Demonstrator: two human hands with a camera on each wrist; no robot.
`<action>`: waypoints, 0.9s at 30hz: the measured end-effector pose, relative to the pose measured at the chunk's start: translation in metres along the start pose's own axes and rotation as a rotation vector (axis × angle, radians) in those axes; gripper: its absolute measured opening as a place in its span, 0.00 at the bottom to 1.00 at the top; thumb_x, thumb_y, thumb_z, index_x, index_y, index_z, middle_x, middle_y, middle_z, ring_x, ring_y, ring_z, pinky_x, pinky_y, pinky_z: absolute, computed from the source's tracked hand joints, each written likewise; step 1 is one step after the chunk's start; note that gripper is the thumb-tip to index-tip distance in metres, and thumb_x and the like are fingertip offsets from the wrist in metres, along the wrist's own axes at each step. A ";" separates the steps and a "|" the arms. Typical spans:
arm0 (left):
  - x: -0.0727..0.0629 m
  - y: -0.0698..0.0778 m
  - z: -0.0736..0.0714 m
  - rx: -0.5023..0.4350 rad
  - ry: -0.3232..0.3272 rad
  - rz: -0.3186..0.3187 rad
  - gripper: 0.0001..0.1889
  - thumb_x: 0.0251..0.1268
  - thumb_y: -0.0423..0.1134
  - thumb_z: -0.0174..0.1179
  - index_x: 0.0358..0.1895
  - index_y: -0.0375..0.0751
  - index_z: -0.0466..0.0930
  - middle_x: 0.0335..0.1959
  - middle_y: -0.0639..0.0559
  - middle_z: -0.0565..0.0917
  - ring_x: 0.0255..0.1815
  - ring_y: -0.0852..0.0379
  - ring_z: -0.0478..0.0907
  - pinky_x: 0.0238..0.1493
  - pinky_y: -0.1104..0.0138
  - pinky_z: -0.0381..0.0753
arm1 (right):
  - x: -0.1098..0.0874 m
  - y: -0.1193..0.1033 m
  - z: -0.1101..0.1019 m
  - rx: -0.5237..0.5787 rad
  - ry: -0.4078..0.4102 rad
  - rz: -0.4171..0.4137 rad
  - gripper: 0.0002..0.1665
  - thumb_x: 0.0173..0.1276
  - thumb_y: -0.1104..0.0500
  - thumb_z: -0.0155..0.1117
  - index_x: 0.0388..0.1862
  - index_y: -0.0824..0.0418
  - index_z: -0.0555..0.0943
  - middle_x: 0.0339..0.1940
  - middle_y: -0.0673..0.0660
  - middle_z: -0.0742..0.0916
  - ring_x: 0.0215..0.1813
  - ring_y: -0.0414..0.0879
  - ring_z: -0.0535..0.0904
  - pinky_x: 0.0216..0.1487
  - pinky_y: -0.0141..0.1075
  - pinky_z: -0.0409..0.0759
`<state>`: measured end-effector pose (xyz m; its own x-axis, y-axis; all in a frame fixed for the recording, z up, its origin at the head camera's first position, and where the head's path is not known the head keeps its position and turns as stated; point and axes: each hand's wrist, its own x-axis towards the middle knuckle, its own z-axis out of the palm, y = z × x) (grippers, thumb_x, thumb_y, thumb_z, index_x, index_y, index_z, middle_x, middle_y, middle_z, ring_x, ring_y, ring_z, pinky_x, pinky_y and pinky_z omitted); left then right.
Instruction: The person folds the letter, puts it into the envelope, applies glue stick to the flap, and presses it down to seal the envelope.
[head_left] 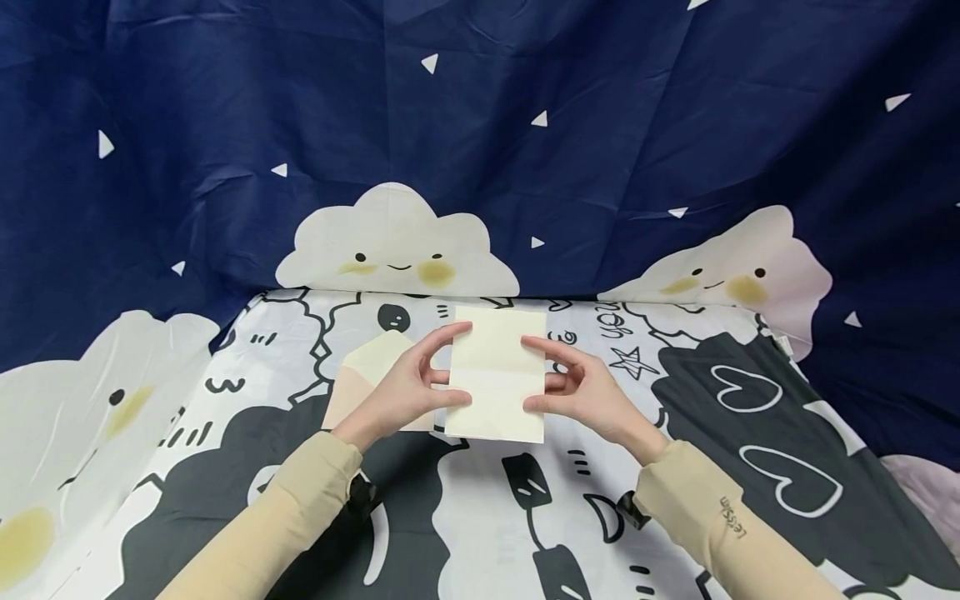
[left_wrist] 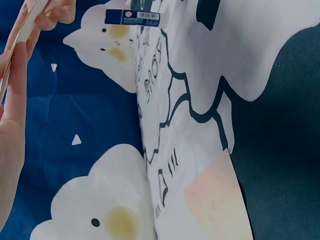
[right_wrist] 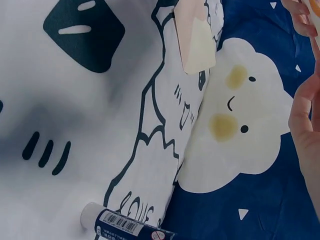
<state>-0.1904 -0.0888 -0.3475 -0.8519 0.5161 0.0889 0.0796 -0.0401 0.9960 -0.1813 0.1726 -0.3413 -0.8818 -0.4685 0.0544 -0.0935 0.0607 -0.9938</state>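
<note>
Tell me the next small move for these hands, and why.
Probably shift the cream card left and down toward the pink envelope: the left hand and right hand hold the card by opposite edges, above the printed cloth, and the envelope lies with its flap open.

On the right sleeve [head_left: 690,496], 1 word in dark, slanted letters is borne, read as roughly "Leissim"; its middle letters cannot be made out surely. On the black-and-white cloth [head_left: 480,533], what seems to be "you" can be read near the drawn star [head_left: 633,363] in the head view, and apparent "LOVE" lettering [right_wrist: 132,207] is shown in the right wrist view. On the dark blue tube [right_wrist: 107,218], 1 barcode [right_wrist: 121,223] and 1 round, red-barred sign [right_wrist: 158,235] are printed; its small print is too blurred to be read.
</note>
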 end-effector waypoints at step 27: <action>0.000 0.000 -0.002 -0.014 0.058 0.079 0.55 0.50 0.17 0.64 0.75 0.66 0.48 0.66 0.42 0.64 0.48 0.39 0.84 0.42 0.58 0.85 | 0.002 -0.002 0.001 -0.017 0.036 -0.039 0.56 0.53 0.71 0.72 0.77 0.54 0.55 0.62 0.56 0.73 0.45 0.40 0.85 0.46 0.34 0.84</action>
<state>-0.1909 -0.0903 -0.3474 -0.8717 0.4607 0.1668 0.1406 -0.0909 0.9859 -0.1826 0.1710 -0.3390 -0.8935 -0.4385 0.0967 -0.1357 0.0585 -0.9890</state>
